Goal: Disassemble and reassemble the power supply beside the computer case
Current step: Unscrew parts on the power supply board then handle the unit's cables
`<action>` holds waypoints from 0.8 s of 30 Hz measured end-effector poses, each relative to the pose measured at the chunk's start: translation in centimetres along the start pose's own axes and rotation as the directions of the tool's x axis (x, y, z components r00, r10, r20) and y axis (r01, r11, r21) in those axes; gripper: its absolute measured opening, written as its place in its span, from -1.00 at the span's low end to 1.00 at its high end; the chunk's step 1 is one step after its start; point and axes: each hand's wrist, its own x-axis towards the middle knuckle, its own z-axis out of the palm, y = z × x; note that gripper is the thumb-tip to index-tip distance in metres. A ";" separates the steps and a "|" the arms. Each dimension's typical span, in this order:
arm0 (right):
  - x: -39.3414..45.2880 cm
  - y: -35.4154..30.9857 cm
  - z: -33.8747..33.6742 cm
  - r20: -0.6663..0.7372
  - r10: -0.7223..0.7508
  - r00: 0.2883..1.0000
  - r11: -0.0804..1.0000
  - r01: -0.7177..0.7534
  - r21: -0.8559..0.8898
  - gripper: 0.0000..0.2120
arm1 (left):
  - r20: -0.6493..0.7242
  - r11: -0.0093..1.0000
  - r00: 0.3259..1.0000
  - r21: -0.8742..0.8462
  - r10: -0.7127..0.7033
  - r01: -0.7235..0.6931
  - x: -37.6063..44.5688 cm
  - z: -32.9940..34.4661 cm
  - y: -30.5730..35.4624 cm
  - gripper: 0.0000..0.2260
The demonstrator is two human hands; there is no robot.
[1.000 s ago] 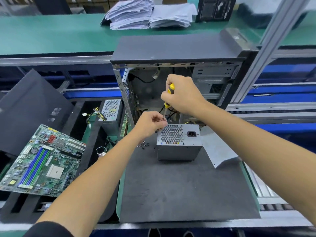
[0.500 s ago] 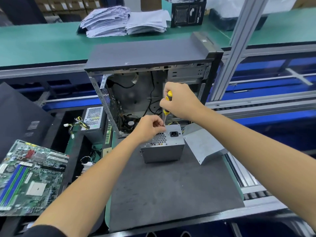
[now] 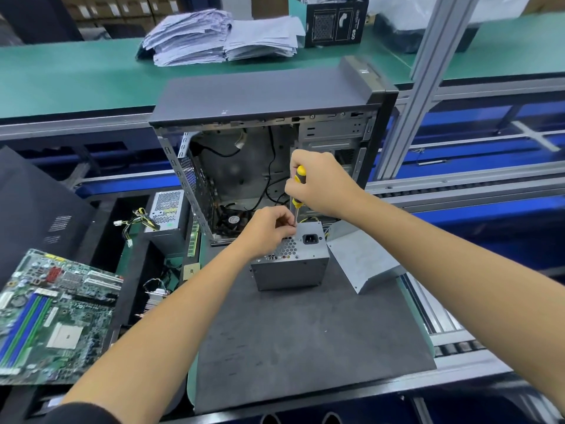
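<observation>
A grey metal power supply [image 3: 290, 269] stands on the dark mat [image 3: 305, 338] in front of the open computer case [image 3: 269, 99]. Its top face shows a honeycomb grille and a black power socket. My right hand [image 3: 321, 183] grips a yellow-and-black screwdriver [image 3: 297, 191], held upright with its tip down at the supply's top. My left hand [image 3: 269, 229] rests on the grille with fingers curled, pinching at the screwdriver's shaft near the tip. Whether a screw sits there is hidden. A bent grey cover plate [image 3: 363, 260] lies just right of the supply.
A green motherboard [image 3: 52, 316] lies at the left. A second power supply [image 3: 166, 215] with loose wires stands left of the case, a heatsink [image 3: 154, 298] below it. A paper stack [image 3: 220, 38] and black box [image 3: 334, 21] sit on the far bench. An aluminium post [image 3: 425, 84] rises at the right.
The view has shifted, so the case and supply sit further right and lower. Both hands stay at the supply's top with the screwdriver upright; my left hand has closed in on the shaft.
</observation>
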 end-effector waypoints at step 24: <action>0.9 0.8 -0.5 0.030 0.030 0.999 0.999 -0.029 -0.036 -0.88 | 0.032 0.999 0.999 -0.033 0.006 -0.004 0.4 0.1 0.2 -0.80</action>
